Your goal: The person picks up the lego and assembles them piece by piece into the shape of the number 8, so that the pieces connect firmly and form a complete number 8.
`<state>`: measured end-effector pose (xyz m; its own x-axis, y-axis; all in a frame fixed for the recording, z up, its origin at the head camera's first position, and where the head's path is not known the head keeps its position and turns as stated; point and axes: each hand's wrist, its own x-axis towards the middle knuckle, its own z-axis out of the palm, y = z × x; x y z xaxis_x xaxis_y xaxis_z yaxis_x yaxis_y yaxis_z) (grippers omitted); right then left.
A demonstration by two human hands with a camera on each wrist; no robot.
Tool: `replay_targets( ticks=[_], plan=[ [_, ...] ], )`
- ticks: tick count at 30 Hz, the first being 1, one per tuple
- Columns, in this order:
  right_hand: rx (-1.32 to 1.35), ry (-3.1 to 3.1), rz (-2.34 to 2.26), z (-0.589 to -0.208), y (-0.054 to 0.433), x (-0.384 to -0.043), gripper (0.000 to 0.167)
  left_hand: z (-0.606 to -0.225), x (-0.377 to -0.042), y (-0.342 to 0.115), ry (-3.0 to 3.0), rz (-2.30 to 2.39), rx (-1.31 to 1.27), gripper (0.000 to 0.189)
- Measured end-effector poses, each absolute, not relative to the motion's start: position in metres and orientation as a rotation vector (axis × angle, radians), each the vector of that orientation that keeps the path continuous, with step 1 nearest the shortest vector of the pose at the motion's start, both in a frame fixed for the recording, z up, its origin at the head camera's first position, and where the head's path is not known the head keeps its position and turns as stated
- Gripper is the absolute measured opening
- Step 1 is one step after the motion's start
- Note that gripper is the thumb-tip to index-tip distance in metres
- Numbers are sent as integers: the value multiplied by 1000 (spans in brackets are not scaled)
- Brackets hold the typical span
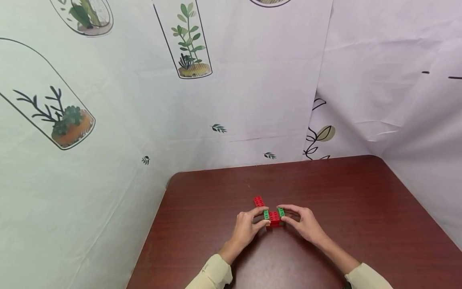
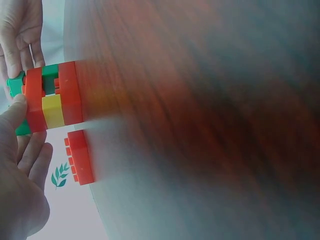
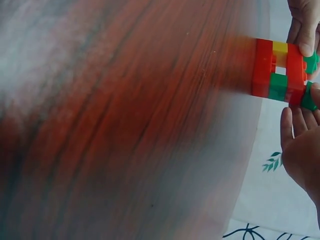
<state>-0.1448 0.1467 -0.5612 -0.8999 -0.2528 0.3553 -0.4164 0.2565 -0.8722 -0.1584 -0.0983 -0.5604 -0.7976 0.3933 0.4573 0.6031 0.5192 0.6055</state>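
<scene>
A small stack of toy building bricks point(image 1: 274, 216) stands on the table. In the left wrist view its bottom red brick point(image 2: 71, 92) bears a yellow brick point(image 2: 53, 111) and a green brick point(image 2: 50, 71), with another red brick point(image 2: 35, 100) above them. Two green bricks sit on top, one at each end. My left hand point(image 1: 247, 224) pinches the left green brick point(image 1: 266, 214) between thumb and fingers. My right hand point(image 1: 304, 223) pinches the right green brick point(image 1: 281, 212) the same way. A loose red brick point(image 1: 258, 201) lies just behind the left fingertips.
The dark red-brown wooden table point(image 1: 202, 249) has rounded far corners. Behind it and at both sides hangs a pale cloth point(image 1: 249, 108) printed with plants and leaves, meeting the table's far edge.
</scene>
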Motion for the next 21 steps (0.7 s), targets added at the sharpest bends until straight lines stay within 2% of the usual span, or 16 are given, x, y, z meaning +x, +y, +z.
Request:
replay_targets(
  ticks=[9, 21],
  plan=[
    [660, -2385, 1638, -564, 148, -147, 38, -559, -158, -98, -2530, -1157, -827, 42],
    [688, -2411, 1825, -565, 153, -154, 37, -563, -159, -98, -2504, -1197, -828, 41]
  ],
)
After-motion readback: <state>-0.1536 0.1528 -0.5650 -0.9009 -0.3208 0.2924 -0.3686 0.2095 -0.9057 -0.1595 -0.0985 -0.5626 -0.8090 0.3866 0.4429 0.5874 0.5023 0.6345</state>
